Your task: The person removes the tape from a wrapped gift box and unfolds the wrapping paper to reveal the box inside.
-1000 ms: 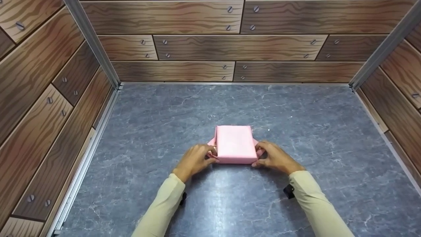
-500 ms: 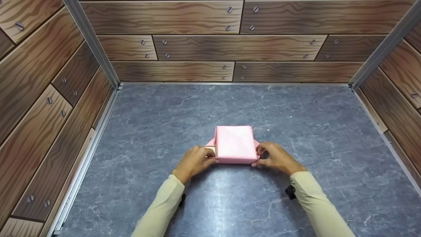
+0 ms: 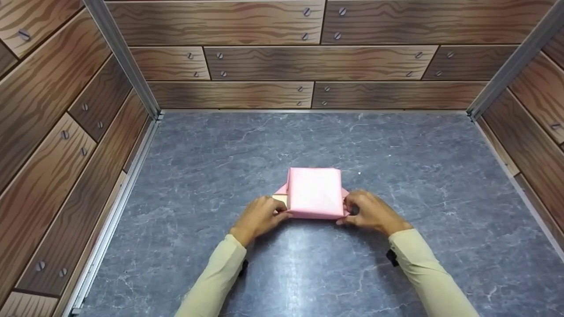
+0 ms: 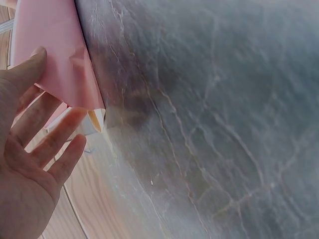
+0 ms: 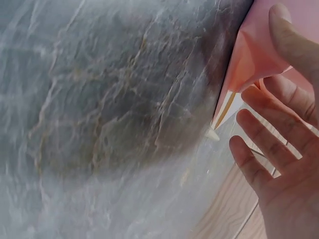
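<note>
A box wrapped in pink paper lies on the grey table, its top face smooth. At its left end my left hand pinches the pink wrapping paper, thumb on the front face and fingers behind the paper's edge. A pale patch and a pink flap show beside those fingers. My right hand pinches the paper at the right end in the same way; in the right wrist view the paper creases inward there. Behind the hands, parts of both ends are hidden.
The marbled grey tabletop surrounds the box. Wood-patterned walls with metal corner rails stand at the back and both sides. A small white speck lies right of the box.
The paper at the left end has opened outward, showing more of the pale patch. The right fingers have curled in slightly at the right end. The box has hardly moved.
</note>
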Demonstrator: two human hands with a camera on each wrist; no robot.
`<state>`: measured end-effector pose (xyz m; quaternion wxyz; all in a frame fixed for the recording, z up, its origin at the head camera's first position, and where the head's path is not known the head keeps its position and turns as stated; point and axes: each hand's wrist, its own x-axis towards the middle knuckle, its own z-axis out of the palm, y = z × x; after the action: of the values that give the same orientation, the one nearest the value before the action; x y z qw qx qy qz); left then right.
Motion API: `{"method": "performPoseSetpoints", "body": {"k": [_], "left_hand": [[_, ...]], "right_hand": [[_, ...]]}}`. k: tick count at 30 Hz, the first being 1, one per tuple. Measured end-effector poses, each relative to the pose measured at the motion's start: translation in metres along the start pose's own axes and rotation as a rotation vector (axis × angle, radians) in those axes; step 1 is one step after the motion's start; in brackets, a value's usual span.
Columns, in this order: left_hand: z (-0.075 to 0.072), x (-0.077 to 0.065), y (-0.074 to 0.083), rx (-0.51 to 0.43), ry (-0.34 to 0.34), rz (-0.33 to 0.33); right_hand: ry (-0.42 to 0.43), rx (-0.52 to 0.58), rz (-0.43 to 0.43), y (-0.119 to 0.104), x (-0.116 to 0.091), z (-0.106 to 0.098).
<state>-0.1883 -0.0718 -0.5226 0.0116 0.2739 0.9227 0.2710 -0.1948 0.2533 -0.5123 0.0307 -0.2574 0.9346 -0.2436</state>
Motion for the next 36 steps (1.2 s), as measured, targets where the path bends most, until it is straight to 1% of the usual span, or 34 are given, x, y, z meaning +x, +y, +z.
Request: {"method": "performPoseSetpoints", "body": {"k": [4, 10, 15, 22, 30, 36], "left_hand": [[0.0000, -0.0005, 0.0001, 0.006, 0.007, 0.005], [0.0009, -0.0017, 0.0009, 0.014, 0.025, 0.015], [0.0011, -0.0028, 0.0012, 0.014, 0.034, 0.019], [0.0010, -0.0043, 0.0023, 0.018, 0.033, 0.006], [0.0032, -0.0061, 0.0035, 0.012, 0.026, -0.003], [0.0049, -0.0076, 0.0024, 0.027, 0.019, -0.011]], "right_hand": [[0.018, -0.039, -0.011, -0.0019, -0.0003, -0.0006], [0.020, -0.002, -0.017, -0.0011, -0.0010, 0.0021], [0.006, -0.022, -0.023, -0.0013, -0.0022, 0.0022], [-0.003, -0.048, -0.012, -0.0017, -0.0036, 0.0013], [0.008, -0.078, -0.015, -0.0021, -0.0073, 0.0022], [0.034, -0.097, -0.044, -0.0023, -0.0085, 0.0035]]}}
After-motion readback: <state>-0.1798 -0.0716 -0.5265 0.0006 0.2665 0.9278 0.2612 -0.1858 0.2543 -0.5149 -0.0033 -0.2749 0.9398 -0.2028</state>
